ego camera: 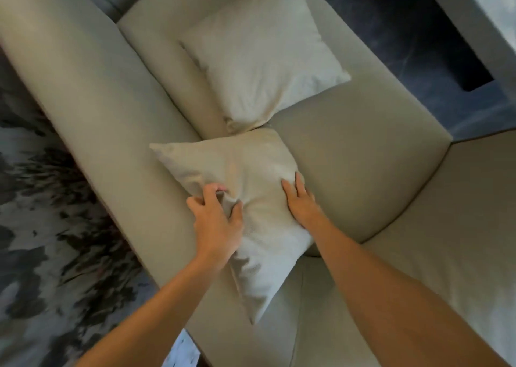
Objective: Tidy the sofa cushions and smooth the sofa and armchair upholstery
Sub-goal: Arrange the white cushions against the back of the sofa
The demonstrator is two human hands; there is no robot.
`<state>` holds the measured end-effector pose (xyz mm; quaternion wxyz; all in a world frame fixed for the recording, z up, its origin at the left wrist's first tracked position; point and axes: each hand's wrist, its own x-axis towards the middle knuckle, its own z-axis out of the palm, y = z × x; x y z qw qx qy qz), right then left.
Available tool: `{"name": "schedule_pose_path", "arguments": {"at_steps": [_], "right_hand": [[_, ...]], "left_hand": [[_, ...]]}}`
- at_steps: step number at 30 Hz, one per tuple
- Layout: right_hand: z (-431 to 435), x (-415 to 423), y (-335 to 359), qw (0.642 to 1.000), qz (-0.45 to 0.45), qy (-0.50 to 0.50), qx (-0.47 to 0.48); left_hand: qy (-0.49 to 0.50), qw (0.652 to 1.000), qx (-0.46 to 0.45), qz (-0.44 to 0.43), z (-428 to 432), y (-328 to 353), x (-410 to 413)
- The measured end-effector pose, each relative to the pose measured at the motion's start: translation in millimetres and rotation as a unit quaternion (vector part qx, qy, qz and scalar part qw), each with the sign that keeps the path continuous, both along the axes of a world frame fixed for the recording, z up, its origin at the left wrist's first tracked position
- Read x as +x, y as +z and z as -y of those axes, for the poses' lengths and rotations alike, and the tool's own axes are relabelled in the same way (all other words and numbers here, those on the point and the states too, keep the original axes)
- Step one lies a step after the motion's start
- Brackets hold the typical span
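Setting: beige sofa [349, 154] above a dark mottled rug [42, 227] | near cushion [251, 176] leans on the backrest, corner touching the far cushion [259, 59] | left hand [217, 221] fingers [209, 192] pinching its fabric | right hand [301, 202] flat, fingers extended, on its right edge.

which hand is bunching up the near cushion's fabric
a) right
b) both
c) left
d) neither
c) The left hand has its fingers curled into a fold of the near cushion, while the right hand lies flat on it with fingers straight.
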<state>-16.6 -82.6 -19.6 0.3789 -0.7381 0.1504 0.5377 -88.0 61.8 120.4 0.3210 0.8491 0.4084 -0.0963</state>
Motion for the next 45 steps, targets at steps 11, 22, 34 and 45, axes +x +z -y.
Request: {"name": "schedule_pose_path", "arguments": {"at_steps": [11,22,34,45], "right_hand": [[15,78,-22,0.993,0.0,0.106,0.048],[-55,317,-84,0.94,0.307,0.09,-0.115],[-75,307,-94,0.952,0.281,0.004,-0.122],[-301,245,20,0.979,0.092,-0.051,0.173]], "left_hand": [[-0.234,0.93,0.153,-0.24,-62,-29,140],[0.105,0.991,-0.064,-0.061,-130,-198,289],[0.063,0.997,-0.033,0.02,-137,-165,303],[-0.103,0.967,0.227,-0.06,-265,14,254]]}}
